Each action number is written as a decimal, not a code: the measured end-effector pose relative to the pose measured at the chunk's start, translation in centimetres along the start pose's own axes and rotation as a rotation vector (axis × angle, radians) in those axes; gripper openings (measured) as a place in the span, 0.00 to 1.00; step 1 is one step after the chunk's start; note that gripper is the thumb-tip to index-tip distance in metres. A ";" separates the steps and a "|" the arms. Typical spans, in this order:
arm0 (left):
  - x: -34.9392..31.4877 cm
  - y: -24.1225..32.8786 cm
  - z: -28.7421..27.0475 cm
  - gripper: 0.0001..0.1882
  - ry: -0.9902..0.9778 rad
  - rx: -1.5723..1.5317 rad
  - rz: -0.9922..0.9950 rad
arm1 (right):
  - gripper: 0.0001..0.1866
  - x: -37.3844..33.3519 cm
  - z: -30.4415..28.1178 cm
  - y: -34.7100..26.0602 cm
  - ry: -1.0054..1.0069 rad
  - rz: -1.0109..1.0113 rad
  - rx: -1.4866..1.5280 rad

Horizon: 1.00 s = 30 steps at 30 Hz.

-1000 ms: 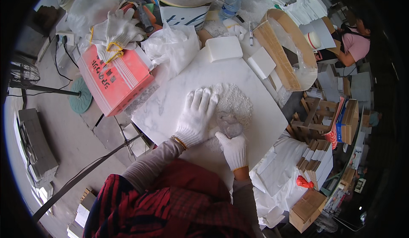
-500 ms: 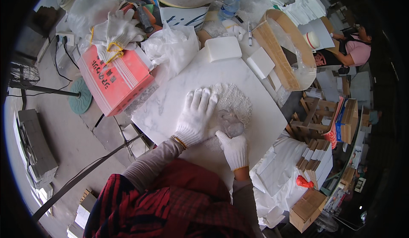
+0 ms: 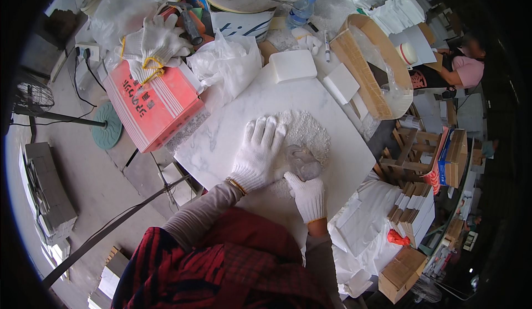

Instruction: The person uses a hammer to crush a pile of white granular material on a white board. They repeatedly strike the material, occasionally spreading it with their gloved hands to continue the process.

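My left hand [image 3: 257, 154], in a white knit glove, lies flat with its fingers stretched out on a white, grey-veined slab [image 3: 216, 129]. Close to its right, my gloved right hand [image 3: 308, 195] is closed on the near end of a smooth grey object [image 3: 304, 162] whose kind I cannot make out. Its fingers are mostly hidden; the thumb points toward my left hand. Coarse white powder [image 3: 310, 129] is heaped around the grey object's far side and reaches my left fingertips.
White blocks [image 3: 293, 65], a marker [image 3: 327, 46] and a long cardboard box [image 3: 368, 101] border the slab's far side. At the left stand a red box [image 3: 149, 104], spare gloves [image 3: 152, 43] and a plastic bag [image 3: 227, 65]. A person [image 3: 465, 68] sits at far right.
The whole view has shifted slightly. Both hands keep nearly the same places on the slab, and the grey object stays at my right hand.
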<state>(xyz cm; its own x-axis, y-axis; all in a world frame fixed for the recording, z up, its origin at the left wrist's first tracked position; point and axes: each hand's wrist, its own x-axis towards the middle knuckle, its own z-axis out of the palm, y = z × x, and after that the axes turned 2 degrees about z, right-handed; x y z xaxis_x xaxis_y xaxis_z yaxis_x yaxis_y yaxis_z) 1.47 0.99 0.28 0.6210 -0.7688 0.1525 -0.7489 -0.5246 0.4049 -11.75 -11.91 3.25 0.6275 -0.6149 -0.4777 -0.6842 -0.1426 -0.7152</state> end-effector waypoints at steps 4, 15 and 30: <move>-0.1 -0.2 0.5 0.53 0.025 -0.032 0.002 | 0.09 1.5 0.3 -0.7 -0.196 0.216 0.251; 0.1 0.1 0.2 0.54 0.013 -0.019 0.014 | 0.11 0.2 0.7 1.2 0.057 -0.115 -0.070; 0.1 0.4 0.6 0.53 0.011 -0.056 -0.005 | 0.19 0.6 0.6 1.5 0.025 -0.150 -0.171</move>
<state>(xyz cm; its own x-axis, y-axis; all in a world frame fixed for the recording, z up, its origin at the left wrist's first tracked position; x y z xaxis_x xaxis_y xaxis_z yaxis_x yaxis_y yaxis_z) 1.08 0.46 -0.08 0.6277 -0.7618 0.1602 -0.7317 -0.5070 0.4556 -12.17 -12.03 1.58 0.7190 -0.5958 -0.3578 -0.6380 -0.3619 -0.6796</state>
